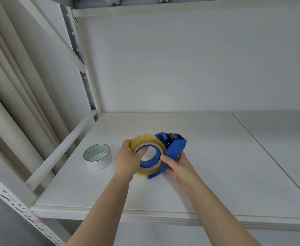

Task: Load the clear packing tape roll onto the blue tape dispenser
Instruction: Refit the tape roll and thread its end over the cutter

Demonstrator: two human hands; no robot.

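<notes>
The clear packing tape roll (146, 140), yellowish in colour, sits around the blue hub of the blue tape dispenser (176, 147) at the middle of the white shelf. My left hand (129, 157) grips the roll's left side, with the thumb hooked inside the hub. My right hand (179, 165) holds the dispenser from the right, its thumb resting on the roll's right edge. The dispenser's roller and blue front plate point away from me. The dispenser's lower part is hidden behind the roll and my hands.
A second tape roll (97, 156), white with a green triangle pattern inside, lies flat on the shelf (216, 174) to the left. A white rail and perforated metal upright (78, 50) border the shelf's left side. Another shelf sits overhead.
</notes>
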